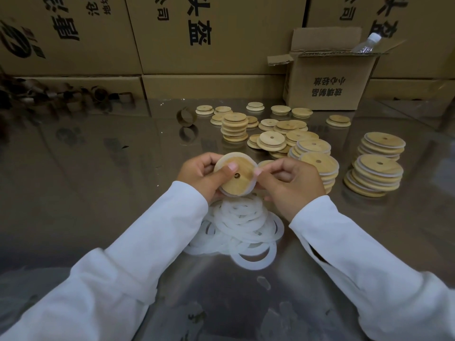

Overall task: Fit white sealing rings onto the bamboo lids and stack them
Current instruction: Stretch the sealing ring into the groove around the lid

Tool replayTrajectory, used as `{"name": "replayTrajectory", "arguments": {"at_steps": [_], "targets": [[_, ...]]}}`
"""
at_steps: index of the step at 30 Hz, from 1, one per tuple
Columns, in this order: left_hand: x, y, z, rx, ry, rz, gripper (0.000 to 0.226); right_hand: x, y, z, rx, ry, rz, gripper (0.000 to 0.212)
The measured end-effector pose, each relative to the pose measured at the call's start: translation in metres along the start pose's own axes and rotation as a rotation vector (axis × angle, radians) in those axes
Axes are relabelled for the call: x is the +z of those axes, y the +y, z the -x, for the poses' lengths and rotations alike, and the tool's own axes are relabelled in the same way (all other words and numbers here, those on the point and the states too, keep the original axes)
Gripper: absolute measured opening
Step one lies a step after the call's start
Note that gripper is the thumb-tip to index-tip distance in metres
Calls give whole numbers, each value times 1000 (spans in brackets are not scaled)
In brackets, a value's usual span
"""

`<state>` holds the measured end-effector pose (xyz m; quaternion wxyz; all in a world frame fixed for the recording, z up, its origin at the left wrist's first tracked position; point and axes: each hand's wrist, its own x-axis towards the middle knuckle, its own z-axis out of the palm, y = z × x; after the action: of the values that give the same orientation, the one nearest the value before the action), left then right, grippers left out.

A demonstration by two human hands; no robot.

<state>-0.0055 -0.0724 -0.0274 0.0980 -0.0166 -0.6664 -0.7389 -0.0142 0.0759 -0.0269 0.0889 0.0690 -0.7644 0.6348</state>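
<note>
I hold one round bamboo lid (240, 182) with a centre hole above the table, a white sealing ring showing around its lower rim. My left hand (200, 177) grips its left side, thumb across the top. My right hand (291, 184) pinches the lid's right edge with thumb and fingers. Directly below lies a heap of loose white sealing rings (242, 223). Stacks of ringed lids (378, 174) stand at the right, another stack (320, 163) just beyond my right hand. Bare lids (270, 141) lie scattered farther back, with a short pile (235, 126) among them.
The shiny metal table (98, 180) reflects its surroundings. An open cardboard box (327, 77) with a plastic bottle (366, 43) stands at the back right. Large cartons (209, 35) wall off the rear. Brown tape cores (187, 116) sit at the back left and centre.
</note>
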Motion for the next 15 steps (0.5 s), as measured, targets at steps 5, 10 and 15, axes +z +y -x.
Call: {"name": "replayTrajectory", "arguments": {"at_steps": [5, 10, 15], "targets": [[-1, 0, -3, -23, -2, 74, 8, 3, 2, 2, -91, 60, 53, 11], [-1, -5, -1, -1, -74, -81, 16, 1, 1, 2, -166, 64, 180, 18], [-1, -4, -1, 59, -69, -169, 12, 1, 0, 1, -175, 37, 232, 21]]}}
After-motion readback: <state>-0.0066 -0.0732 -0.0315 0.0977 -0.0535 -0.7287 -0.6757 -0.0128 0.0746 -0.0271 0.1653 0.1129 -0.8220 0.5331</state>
